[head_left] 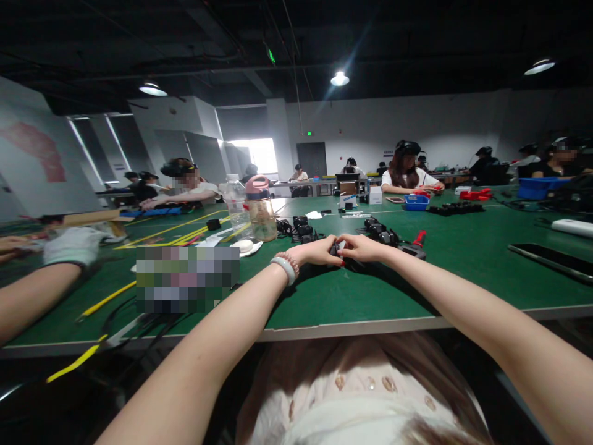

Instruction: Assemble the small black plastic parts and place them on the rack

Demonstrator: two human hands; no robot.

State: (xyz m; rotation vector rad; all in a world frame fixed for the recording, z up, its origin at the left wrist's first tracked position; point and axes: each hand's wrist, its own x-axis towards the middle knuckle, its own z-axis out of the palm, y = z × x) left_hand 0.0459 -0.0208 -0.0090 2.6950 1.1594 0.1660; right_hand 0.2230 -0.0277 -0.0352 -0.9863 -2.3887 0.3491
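Note:
Above the green table (pixel 370 303), my left hand (pixel 319 251) and my right hand (pixel 364 248) meet, fingers closed around one small dark-and-grey piece (pixel 338 247). Its exact kind is too small and too covered by fingers to tell. Just beyond my left hand lies a cluster of black parts (pixel 302 228). A similar group of black parts (pixel 380 231) is behind my right hand. To the right of that hand rests a tool with a red handle (pixel 420 238).
Left of my hands stand a pink-lidded bottle (pixel 262 216) and a clear plastic bottle (pixel 236 207). A phone (pixel 553 261) lies at right; a blue tray (pixel 417 203) is farther back. A co-worker's gloved hand (pixel 71 247) is at far left, near yellow strips and cables.

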